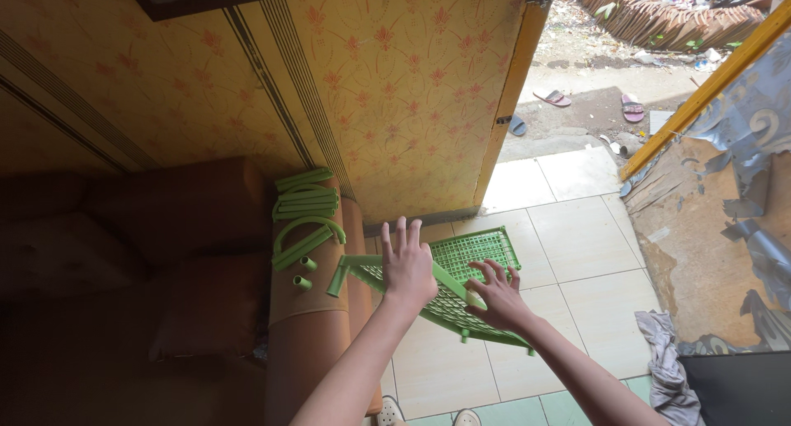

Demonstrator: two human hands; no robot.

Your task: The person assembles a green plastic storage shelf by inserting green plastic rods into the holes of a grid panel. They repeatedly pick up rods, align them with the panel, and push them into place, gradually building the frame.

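**Steadying the green mesh panel on the sofa arm**

We've got the green plastic mesh panel [461, 282] tilted, its upper-left corner resting on the brown sofa arm [317, 311] and the rest hanging out over the tiled floor [577, 245]. Our left hand [406, 269] lies flat on the panel's top edge w/ fingers spread: pressing, not clenched, not wrapped around anything. Our right hand [497, 294] sits on the mesh near the middle, fingers curled onto the grid; whether they hook through the holes we can't tell from this angle.

To do this bit well, in our judgement:
- Keep the left palm's weight over the corner that bears on the sofa arm, so the panel doesn't pivot off.
- Right hand should grip a frame rib, not the thin mesh, which prob. flexes.
- Watch the short green tubes [303, 273] just beside the left hand; they stand loose on the arm and a nudge could roll them off.
- The stack of curved green parts [305, 208] further back is well clear; no need to shift it.

Doorway, sandals [593, 103] outside and grey cloth [663, 360] at lower right are apart from the work.
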